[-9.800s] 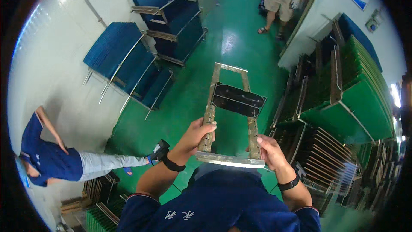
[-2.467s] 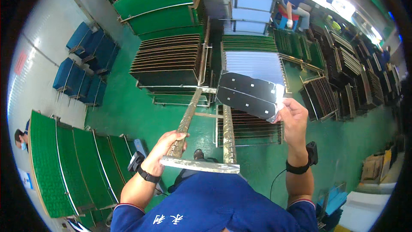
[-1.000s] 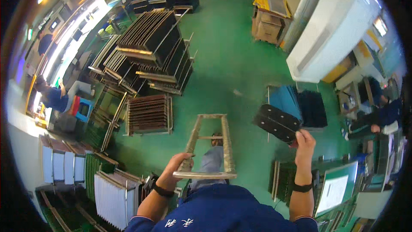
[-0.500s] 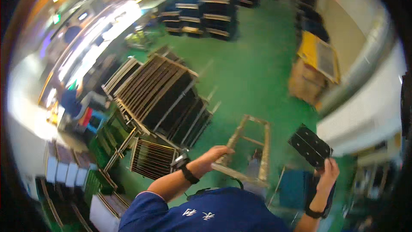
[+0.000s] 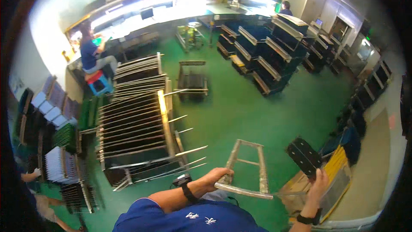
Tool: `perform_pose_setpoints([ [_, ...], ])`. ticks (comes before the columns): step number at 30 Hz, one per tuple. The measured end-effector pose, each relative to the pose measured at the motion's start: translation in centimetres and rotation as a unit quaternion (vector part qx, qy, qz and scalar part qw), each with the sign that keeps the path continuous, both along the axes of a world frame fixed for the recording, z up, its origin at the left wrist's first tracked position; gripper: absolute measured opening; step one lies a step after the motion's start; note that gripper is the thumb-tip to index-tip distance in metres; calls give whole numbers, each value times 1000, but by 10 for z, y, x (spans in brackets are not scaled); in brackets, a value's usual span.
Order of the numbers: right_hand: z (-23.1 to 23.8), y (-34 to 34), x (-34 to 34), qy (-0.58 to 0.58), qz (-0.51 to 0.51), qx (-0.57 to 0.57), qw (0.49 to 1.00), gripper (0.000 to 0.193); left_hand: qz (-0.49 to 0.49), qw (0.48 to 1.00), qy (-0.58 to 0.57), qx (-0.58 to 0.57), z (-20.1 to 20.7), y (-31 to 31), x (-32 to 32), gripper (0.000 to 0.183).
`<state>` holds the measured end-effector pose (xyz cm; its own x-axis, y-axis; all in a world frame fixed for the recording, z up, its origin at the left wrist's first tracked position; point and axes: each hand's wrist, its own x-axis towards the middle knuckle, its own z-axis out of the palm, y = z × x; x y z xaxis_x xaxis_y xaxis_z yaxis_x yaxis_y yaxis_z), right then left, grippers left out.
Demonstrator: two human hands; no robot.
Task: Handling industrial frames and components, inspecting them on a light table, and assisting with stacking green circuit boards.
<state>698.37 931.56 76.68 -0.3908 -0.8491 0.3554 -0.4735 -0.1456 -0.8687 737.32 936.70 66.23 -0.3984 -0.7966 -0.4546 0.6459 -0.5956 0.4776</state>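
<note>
Rectangular frame (image 5: 262, 171), held out before the torso over the green floor (image 5: 231, 107); the left hand (image 5: 218, 177) is closed around its near left corner. The right hand (image 5: 318, 184), well apart, grips a dark pale-dotted panel (image 5: 304, 157) by its near edge.

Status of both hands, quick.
Left hand: closed on the near left corner of the frame.
Right hand: closed, holding the black panel by its edge.

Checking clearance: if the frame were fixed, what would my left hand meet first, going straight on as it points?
Past the left rail it grips, your left hand would probably meet the right rail; depth is unclear.
</note>
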Motion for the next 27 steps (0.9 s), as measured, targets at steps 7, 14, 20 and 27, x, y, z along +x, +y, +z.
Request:
perform_pose_setpoints([
  [7,-89,71,266,-255,119,90,955,19,93,985,-83,117,-49,122,237,17],
  [14,-124,-165,323,-272,249,104,924,20,224,969,-46,91,-88,-27,285,24],
  [20,-111,-404,452,-385,352,182,833,18,372,911,-144,104,-33,-148,341,22],
  [27,-74,-712,626,-419,468,151,764,10,473,873,-113,45,-38,-316,434,22],
])
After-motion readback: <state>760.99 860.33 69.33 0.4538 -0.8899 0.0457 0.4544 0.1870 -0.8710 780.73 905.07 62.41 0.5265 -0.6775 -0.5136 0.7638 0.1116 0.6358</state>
